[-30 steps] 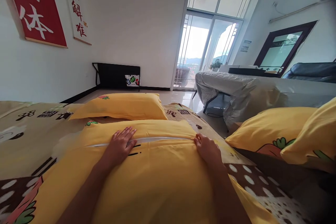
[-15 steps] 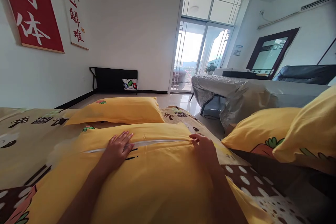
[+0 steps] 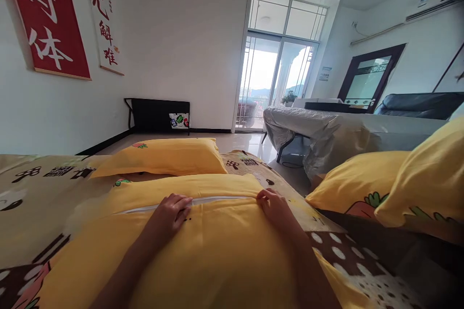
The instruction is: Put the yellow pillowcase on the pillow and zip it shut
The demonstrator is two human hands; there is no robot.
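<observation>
A plump yellow pillow lies in front of me, its case parted along a long seam that shows a white strip. My left hand rests at the middle of this opening, fingers bent together over the cloth edge. At the right end of the seam, my right hand pinches the case between thumb and fingers. Whether a zipper pull is in that pinch cannot be made out. Behind the pillow lies another yellow pillow with a carrot print.
Under the pillows spreads a beige and brown patterned blanket. To the right are more yellow pillows with carrot prints. Farther back stand a plastic-covered table and a black folded frame against the wall.
My left hand has slid slightly right along the seam, and its flat, spread fingers have bent inward. My right hand has shifted slightly left, still at the seam's end. The view has tilted up a little.
</observation>
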